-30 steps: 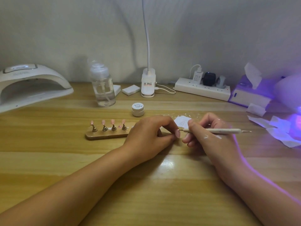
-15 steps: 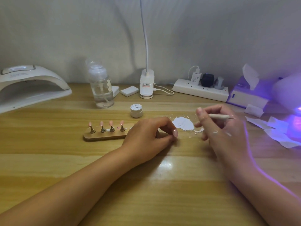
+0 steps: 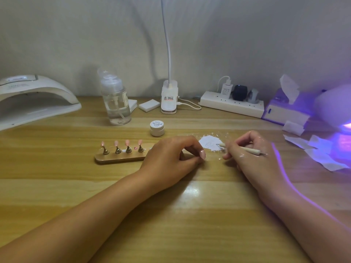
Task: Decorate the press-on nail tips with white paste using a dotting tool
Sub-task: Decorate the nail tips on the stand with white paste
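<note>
Head view: fingers (image 3: pixel 228 151) of the right hand (image 3: pixel 252 155) pinch a dotting tool (image 3: pixel 245 149) like a pen, its far tip dipped into a smear of white paste (image 3: pixel 209 143), likely to load it. Just left, the left hand (image 3: pixel 171 158) rests curled at the right end of the wooden stand (image 3: pixel 119 158), seemingly steadying it; whether it pinches anything I cannot tell. Four pink nail tips (image 3: pixel 121 143) stand upright further left, ready for dotting.

bare wooden table (image 3: pixel 171 224) near edge, jar (image 3: pixel 157 128), bottle (image 3: pixel 115 103) crowding behind holder (image 3: pixel 121 157)
</note>
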Available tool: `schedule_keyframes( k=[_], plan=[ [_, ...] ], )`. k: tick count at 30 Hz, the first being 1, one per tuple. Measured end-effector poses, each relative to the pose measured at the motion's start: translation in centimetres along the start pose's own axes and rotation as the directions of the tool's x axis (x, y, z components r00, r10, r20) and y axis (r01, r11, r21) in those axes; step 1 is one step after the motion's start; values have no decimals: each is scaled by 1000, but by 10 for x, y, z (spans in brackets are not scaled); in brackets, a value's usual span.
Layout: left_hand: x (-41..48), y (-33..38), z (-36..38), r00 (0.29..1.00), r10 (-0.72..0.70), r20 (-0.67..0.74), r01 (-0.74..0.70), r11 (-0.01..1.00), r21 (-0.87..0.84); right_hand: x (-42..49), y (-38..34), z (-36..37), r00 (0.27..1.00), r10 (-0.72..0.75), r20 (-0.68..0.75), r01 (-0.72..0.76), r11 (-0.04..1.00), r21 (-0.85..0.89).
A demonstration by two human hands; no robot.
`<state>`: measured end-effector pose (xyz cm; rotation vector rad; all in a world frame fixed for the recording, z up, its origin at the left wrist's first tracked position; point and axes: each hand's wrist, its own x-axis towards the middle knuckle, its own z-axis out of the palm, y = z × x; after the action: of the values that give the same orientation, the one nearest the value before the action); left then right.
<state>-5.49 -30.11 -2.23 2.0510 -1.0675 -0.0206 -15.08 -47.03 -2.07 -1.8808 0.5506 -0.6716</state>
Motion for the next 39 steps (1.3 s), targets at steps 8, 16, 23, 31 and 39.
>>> schedule_keyframes(
  k=[8,16,23,31,39],
  plan=[
    [0,0,0,1000,-5,1,5,1000,-3,-2,-1,2,998,-26,49,29,997,-72],
    [0,0,0,1000,9,2,-9,1000,-2,-12,-16,4,994,-107,-14,107,954,281],
    [0,0,0,999,35,-11,-35,999,10,-20,-17,14,997,46,58,-66,905,421],
    [0,0,0,999,29,-16,-29,1000,-1,-21,-15,14,995,10,100,-42,946,323],
    [0,0,0,999,38,-19,-38,999,-7,-21,-14,14,993,0,117,-33,958,285]
  ],
)
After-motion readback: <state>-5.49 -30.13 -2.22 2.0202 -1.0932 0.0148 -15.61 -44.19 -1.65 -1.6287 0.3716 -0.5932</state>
